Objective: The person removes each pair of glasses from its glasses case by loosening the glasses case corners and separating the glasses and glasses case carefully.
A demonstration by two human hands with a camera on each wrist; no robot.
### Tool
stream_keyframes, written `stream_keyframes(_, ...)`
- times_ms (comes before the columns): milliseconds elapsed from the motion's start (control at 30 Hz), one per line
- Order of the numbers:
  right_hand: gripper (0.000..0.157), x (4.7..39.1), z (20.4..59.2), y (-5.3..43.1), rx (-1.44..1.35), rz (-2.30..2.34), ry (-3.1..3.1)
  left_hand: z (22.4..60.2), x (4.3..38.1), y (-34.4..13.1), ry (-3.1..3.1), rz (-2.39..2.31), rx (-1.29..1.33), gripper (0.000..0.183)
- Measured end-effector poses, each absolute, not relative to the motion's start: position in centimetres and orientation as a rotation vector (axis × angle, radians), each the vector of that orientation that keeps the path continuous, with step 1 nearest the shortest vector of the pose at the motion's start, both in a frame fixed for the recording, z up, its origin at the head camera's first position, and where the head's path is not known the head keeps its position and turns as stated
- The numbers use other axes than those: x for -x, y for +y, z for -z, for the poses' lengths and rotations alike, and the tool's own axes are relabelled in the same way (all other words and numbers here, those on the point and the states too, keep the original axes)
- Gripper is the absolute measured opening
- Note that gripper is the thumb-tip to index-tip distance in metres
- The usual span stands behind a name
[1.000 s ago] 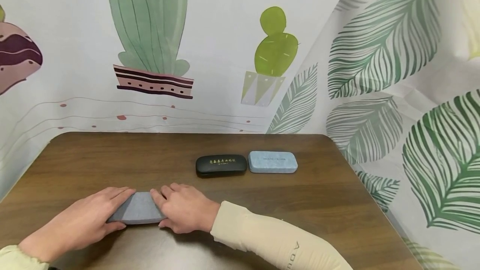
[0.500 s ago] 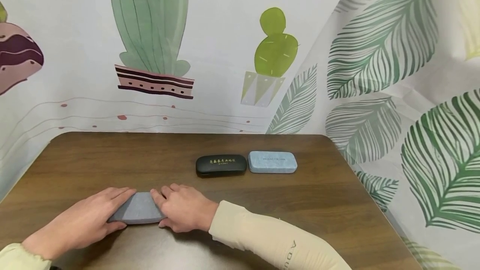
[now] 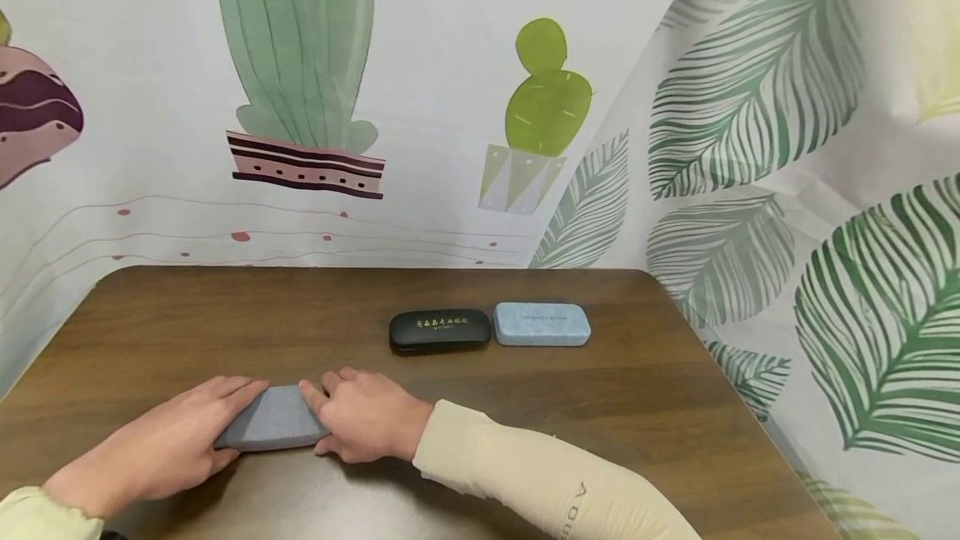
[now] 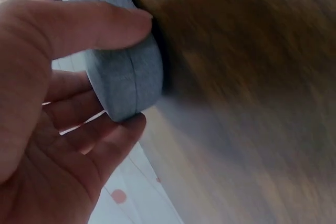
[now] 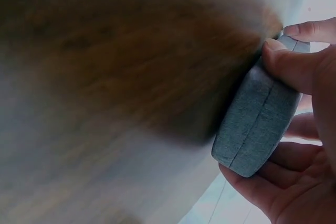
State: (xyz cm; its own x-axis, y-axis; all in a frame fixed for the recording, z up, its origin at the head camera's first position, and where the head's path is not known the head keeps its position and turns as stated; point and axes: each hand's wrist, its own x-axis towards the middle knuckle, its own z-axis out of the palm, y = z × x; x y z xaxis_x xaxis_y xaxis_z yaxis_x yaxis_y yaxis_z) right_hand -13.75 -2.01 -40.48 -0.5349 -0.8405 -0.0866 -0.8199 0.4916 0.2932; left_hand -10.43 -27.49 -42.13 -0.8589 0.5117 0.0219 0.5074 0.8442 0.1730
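Grey case (image 3: 273,419), cloth-like, one, its two halves meeting at a seam: the piece in hand, set left of the black case (image 3: 440,330) and nearer to us than it, on or just above the wooden table (image 3: 637,423); we cannot confirm contact with the wood. Grip: left hand (image 3: 168,444) and right hand (image 3: 369,417) both grasp it, one at each end, thumbs on the near side. Companion item: light blue case (image 3: 542,324), just right of the black case. Risks, as we judge them: with hold at the ends only, an uneven pull or a sliding thumb could tilt or drop the grey case; a lid forced at the seam could spring and nip a fingertip. Hidden or unclear to us: the underside and any contents; both ends, covered by hands in the head view; small lettering on the light blue case, illegible; left sleeve (image 3: 45,515) and right sleeve (image 3: 525,465), both cut off
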Motion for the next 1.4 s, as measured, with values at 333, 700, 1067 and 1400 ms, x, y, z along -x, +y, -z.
stream_keyframes(333, 0.077, 14.0, 40.0, -2.4, -1.512, 0.451, -2.683, 42.3, 10.7, -27.4, 2.997, -0.288, -0.845, 0.074)
stream_keyframes(700, 0.077, 14.3, 39.3, -2.6, -1.556, 0.396, -2.746, 42.5, 11.0, -27.4, 2.995, -0.307, -0.85, 0.075)
stream_keyframes(1067, 0.072, 14.7, 38.9, -2.5, -1.554, 0.321, -2.803, 42.0, 11.4, -27.3, 2.98, -0.304, -0.861, 0.076)
stream_keyframes(1400, 0.043, 15.1, 38.5, -2.7, -1.591, 0.229, -2.837, 41.7, 11.4, -27.4, 2.976, -0.294, -0.84, 0.078)
